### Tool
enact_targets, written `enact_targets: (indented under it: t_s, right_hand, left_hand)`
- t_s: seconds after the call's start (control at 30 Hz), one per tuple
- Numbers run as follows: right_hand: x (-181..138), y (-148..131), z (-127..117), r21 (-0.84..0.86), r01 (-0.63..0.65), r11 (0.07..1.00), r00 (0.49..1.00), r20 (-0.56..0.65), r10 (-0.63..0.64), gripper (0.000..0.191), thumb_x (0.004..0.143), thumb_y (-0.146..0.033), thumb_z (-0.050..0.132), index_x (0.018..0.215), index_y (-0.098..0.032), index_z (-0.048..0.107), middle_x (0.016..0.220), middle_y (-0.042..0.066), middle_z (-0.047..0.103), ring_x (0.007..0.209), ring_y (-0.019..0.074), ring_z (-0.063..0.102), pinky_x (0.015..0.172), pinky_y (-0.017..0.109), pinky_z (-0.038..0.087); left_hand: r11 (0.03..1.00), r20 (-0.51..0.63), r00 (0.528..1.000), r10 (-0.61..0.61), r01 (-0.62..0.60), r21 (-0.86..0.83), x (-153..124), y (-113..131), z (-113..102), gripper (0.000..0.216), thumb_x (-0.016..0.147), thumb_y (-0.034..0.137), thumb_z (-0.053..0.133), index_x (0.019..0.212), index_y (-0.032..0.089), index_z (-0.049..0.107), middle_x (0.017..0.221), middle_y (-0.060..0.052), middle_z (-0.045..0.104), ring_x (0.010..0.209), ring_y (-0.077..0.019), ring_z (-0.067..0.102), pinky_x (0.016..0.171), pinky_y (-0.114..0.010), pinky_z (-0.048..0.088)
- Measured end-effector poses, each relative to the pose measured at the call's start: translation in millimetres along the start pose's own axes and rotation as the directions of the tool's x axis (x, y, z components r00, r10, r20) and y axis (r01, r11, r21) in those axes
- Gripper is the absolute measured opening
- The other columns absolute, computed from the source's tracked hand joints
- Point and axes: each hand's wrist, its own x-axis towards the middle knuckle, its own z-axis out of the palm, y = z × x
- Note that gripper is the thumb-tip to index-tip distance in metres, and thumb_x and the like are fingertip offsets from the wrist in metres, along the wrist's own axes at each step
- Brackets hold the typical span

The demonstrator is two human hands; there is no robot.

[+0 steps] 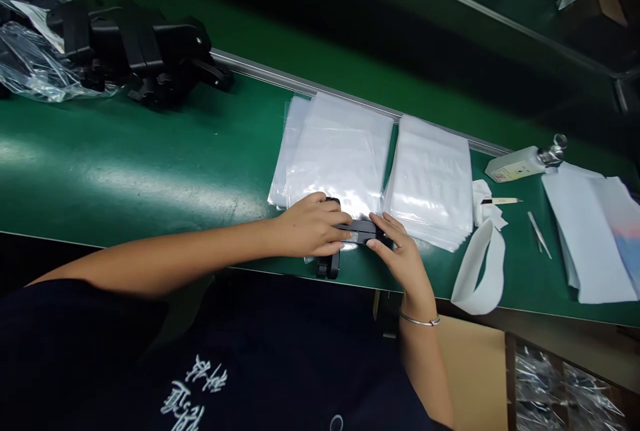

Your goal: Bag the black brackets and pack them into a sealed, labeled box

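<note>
A small black plastic part (358,233) lies at the near edge of the green bench (125,171), partly on a stack of clear plastic bags (340,151). My left hand (310,225) rests over its left end with fingers curled onto it. From the right, my right hand (400,254) pinches the part's other end with thumb and fingertips. A silver bangle sits on my right wrist. Below my left hand a black leg of the part (329,265) sticks out toward me.
A second stack of clear bags (431,181) lies to the right. Further right are a white strip (483,271), a pen-like tool (501,201), tweezers (540,235), a white bottle (520,163) and white sheets (590,231). Black parts (140,51) and crumpled plastic (30,57) sit far left.
</note>
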Motion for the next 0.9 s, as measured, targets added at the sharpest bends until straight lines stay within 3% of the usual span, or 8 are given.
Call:
enact_targets:
  t_s: [0.17, 0.27, 0.43, 0.53, 0.6, 0.67, 0.8, 0.9]
  right_hand:
    - [0.3, 5.8, 2.6, -0.023, 0.015, 1.000, 1.000, -0.014, -0.015, 0.043, 0.083, -0.045, 0.067, 0.124, -0.033, 0.064, 0.134, 0.004, 0.059, 0.134, 0.0270, 0.042, 0.115, 0.051, 0.027]
    - [0.1, 6.7, 1.1, -0.063, 0.041, 0.997, 0.999, -0.020, -0.043, 0.041, 0.085, -0.045, 0.064, 0.124, -0.033, 0.064, 0.131, 0.005, 0.059, 0.132, 0.0274, 0.044, 0.114, 0.052, 0.030]
    - [0.4, 2.3, 3.3, -0.229, 0.269, 0.935, 0.963, 0.072, -0.259, 0.059, 0.086, -0.043, 0.064, 0.141, -0.030, 0.045, 0.134, 0.010, 0.055, 0.128, 0.0295, 0.046, 0.112, 0.057, 0.032]
    - [-4.9, -3.0, 8.4, -0.296, 0.412, 0.862, 0.910, 0.086, -0.406, 0.059, 0.091, -0.036, 0.058, 0.145, -0.030, 0.036, 0.127, 0.010, 0.058, 0.120, 0.0272, 0.053, 0.110, 0.058, 0.034]
    - [-13.5, -7.6, 9.2, -0.321, 0.483, 0.814, 0.865, 0.034, -0.500, 0.055, 0.093, -0.030, 0.055, 0.144, -0.033, 0.035, 0.121, 0.007, 0.060, 0.116, 0.0251, 0.056, 0.113, 0.059, 0.030]
    - [-25.1, -12.2, 5.9, -0.356, 0.519, 0.777, 0.820, -0.049, -0.570, 0.058, 0.092, -0.025, 0.057, 0.144, -0.036, 0.034, 0.120, 0.006, 0.061, 0.116, 0.0248, 0.057, 0.115, 0.060, 0.026]
    - [-45.8, -19.0, -8.1, -0.412, 0.506, 0.758, 0.749, -0.226, -0.623, 0.064, 0.086, -0.020, 0.065, 0.141, -0.037, 0.037, 0.115, 0.005, 0.063, 0.112, 0.0257, 0.060, 0.113, 0.059, 0.029]
    - [-51.0, -21.2, -17.4, -0.277, 0.345, 0.897, 0.814, -0.388, -0.433, 0.054, 0.083, -0.030, 0.068, 0.133, -0.031, 0.047, 0.112, 0.006, 0.066, 0.103, 0.0265, 0.063, 0.101, 0.052, 0.044]
  left_hand:
    - [0.972, -0.014, 0.988, 0.157, -0.152, 0.181, -9.9, 7.6, 0.0, 0.026, 0.095, 0.029, 0.049, 0.110, 0.019, 0.067, 0.106, -0.003, 0.070, 0.094, -0.0179, 0.059, 0.075, -0.033, 0.036]
    - [0.959, -0.048, 0.987, 0.155, -0.138, 0.248, -29.8, 4.3, -4.7, 0.027, 0.096, 0.030, 0.047, 0.113, 0.020, 0.066, 0.101, -0.002, 0.071, 0.092, -0.0177, 0.060, 0.073, -0.033, 0.037]
    - [0.982, -0.093, 0.980, -0.177, 0.182, 0.048, -40.3, -2.1, -8.5, 0.034, 0.095, 0.034, 0.045, 0.123, 0.023, 0.060, 0.105, -0.005, 0.069, 0.096, -0.0217, 0.060, 0.081, -0.036, 0.043]
    - [0.854, -0.244, 0.821, -0.517, 0.475, -0.213, -35.3, -8.3, -9.3, 0.037, 0.094, 0.029, 0.043, 0.127, 0.020, 0.056, 0.109, -0.008, 0.065, 0.099, -0.0213, 0.059, 0.087, -0.038, 0.047]
    - [0.758, -0.311, 0.696, -0.647, 0.546, -0.356, -32.0, -13.3, -8.3, 0.036, 0.092, 0.024, 0.043, 0.125, 0.018, 0.055, 0.110, -0.008, 0.063, 0.097, -0.0189, 0.060, 0.087, -0.036, 0.049]
    - [0.713, -0.313, 0.646, -0.696, 0.570, -0.407, -29.0, -16.9, -4.8, 0.035, 0.090, 0.020, 0.043, 0.123, 0.018, 0.055, 0.111, -0.007, 0.061, 0.096, -0.0176, 0.060, 0.086, -0.035, 0.051]
    - [0.763, -0.196, 0.749, -0.633, 0.559, -0.326, -18.8, -12.6, 10.1, 0.038, 0.090, 0.020, 0.043, 0.126, 0.015, 0.052, 0.122, -0.011, 0.058, 0.111, -0.0219, 0.057, 0.096, -0.042, 0.049]
    - [0.842, -0.076, 0.852, -0.518, 0.493, -0.217, -8.4, 1.1, 25.9, 0.042, 0.088, 0.019, 0.046, 0.130, 0.014, 0.051, 0.129, -0.013, 0.056, 0.122, -0.0257, 0.052, 0.102, -0.044, 0.046]
